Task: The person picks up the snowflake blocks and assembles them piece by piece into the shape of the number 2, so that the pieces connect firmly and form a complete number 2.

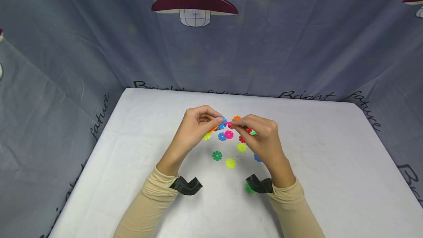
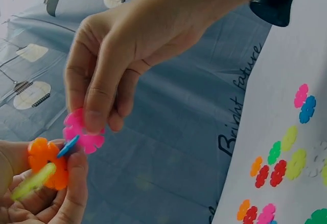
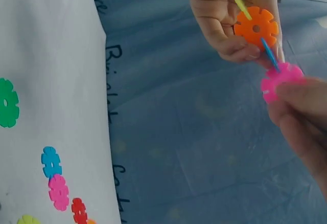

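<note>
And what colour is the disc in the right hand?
The disc is pink, clearest in the left wrist view.

Held discs are pink, blue, orange, yellow; the blue-grey curtain bears lamp prints.

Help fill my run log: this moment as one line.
left hand: holds linked yellow disc, orange disc, blue disc | right hand: pinches pink disc against blue disc | table: loose discs

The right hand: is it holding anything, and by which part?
The right hand pinches a pink disc by the side away from the blue disc.
</note>
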`<state>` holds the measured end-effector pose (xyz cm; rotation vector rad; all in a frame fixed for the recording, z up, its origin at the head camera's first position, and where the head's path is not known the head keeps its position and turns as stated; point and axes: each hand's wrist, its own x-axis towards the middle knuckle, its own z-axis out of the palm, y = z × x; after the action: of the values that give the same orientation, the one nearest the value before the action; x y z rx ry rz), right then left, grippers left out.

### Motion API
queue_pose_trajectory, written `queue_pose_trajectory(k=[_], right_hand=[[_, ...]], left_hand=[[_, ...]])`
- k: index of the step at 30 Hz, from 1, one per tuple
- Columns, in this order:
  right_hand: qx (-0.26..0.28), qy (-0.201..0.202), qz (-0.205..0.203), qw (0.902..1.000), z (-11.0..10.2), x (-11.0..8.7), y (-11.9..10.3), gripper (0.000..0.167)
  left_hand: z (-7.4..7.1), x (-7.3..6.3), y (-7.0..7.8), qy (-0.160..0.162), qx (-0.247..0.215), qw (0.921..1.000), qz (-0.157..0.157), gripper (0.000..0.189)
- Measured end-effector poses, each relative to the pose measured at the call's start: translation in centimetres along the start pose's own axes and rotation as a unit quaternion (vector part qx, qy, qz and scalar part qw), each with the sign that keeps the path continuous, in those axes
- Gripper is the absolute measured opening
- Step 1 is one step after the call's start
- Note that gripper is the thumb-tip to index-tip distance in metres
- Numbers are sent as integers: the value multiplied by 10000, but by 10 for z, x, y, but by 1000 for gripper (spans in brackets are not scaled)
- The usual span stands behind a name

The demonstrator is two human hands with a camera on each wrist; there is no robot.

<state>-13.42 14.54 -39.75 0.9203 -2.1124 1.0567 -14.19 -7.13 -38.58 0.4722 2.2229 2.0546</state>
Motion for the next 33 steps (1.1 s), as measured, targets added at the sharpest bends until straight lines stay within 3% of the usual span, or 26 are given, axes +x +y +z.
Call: queue_pose_trajectory(k=[10,13,15,16,18,21,23,25,29,33], right_hand=[[78,-125,156,9998,-1,2,0,19],[348,-382,583,9970,-3,1,6,24],[466,-792,1171,9889,-4,-1,15,28],[455,-1107,1541,9808,-4,-3,20,29],[258,-1925,2332,9528,-4,-9,35,31],[-149,-3214,3304,8873,0,-22,59,28],[-289,-3728,3561,8564,4,-30,72,27],[-259,-3891,3714,8426,7,-36,80,27],[-125,-3893,3746,8414,9,-38,84,27],[-2,-3990,3967,8267,11,-37,82,22]], left_hand=[[0,0,1,-26,47,10000,14,10],[0,1,1,-41,130,9999,-22,12],[0,1,0,-9,199,9998,-45,13],[0,1,0,16,231,9997,-60,13],[0,1,-1,90,286,9995,-97,14],[-1,1,-2,169,319,9992,-142,13],[-1,1,-2,192,322,9992,-158,13],[-2,1,-3,181,313,9992,-143,13],[-2,2,-2,182,316,9993,-120,13],[-3,2,-1,236,302,9992,-149,14]])
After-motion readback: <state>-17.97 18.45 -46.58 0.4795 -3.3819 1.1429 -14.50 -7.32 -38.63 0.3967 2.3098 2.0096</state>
